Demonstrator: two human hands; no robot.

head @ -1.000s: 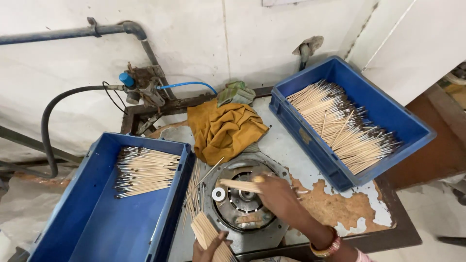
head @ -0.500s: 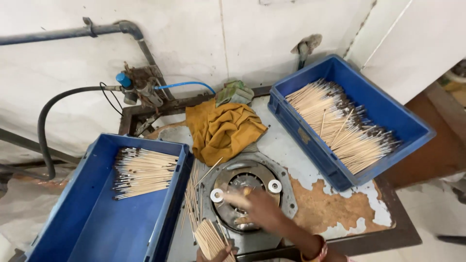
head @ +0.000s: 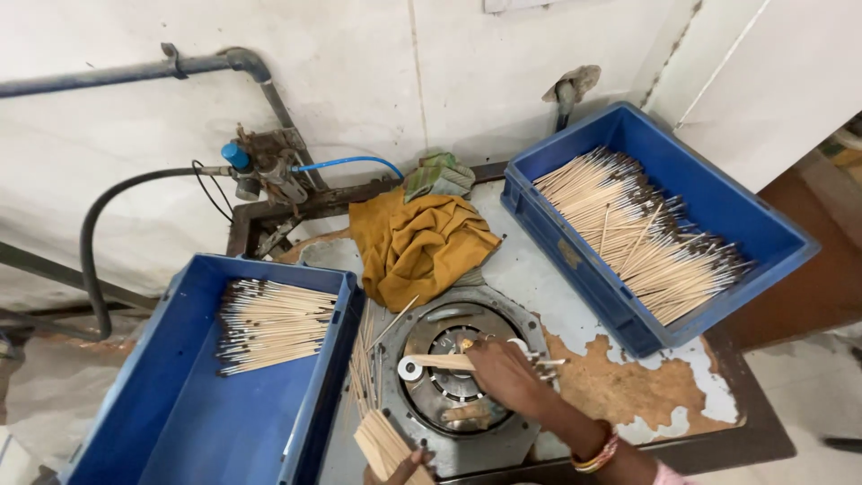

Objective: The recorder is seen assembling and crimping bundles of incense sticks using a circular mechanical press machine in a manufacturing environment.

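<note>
My right hand [head: 505,377] rests over a round metal machine plate [head: 422,334] and pinches a thin wooden stick [head: 438,361] that lies across the plate's middle. At the bottom edge my left hand [head: 401,469] grips a bundle of wooden sticks [head: 382,444]; only the fingertips show. Loose sticks [head: 365,355] lie on the table just left of the plate.
A blue crate [head: 135,422] at the left holds a small pile of dark-tipped sticks. A second blue crate [head: 763,224] at the right holds many more. A yellow cloth [head: 420,244] lies behind the plate. Pipes, a valve and a black hose run along the white wall.
My right hand has shifted over the plate with a stick in its fingers, and now lays it across the plate's middle. The left hand keeps its bundle low at the frame's bottom.
</note>
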